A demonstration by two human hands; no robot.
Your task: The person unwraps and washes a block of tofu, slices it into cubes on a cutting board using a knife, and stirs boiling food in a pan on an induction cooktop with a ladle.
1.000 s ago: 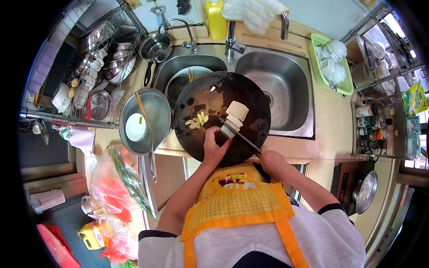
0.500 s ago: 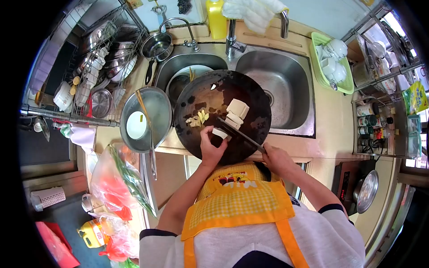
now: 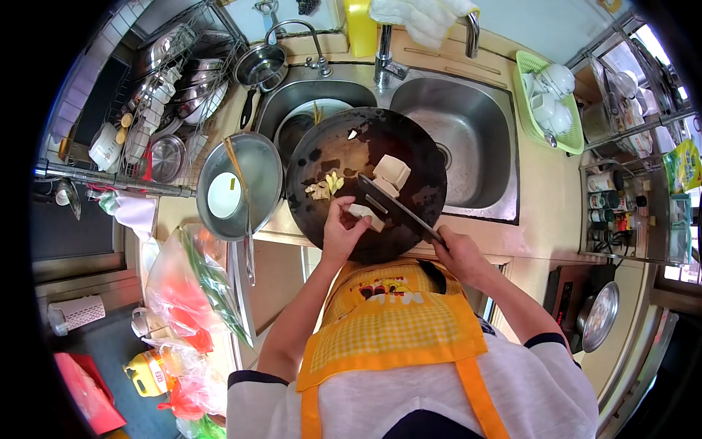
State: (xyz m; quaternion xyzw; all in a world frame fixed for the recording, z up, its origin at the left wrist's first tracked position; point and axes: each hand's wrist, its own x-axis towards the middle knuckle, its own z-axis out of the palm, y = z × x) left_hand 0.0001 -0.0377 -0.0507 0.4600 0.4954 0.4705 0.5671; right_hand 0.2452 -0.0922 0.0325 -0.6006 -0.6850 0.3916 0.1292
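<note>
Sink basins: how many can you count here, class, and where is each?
2: the left basin and the right basin, side by side, each partly covered by the board.

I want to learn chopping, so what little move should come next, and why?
Maybe the left hand should draw the small white piece slightly away, because both are close to the knife, which lies between that piece and the bigger white block.

A yellow gingham apron [image 3: 395, 338] trimmed in orange, with plain orange straps [image 3: 481, 399], is worn over a pale grey short-sleeved shirt [image 3: 537, 391] with dark navy cuffs [image 3: 545, 339] and collar [image 3: 424, 426]; a colourful print [image 3: 386, 287] and partly creased lettering [image 3: 408, 298] mark the front.
</note>
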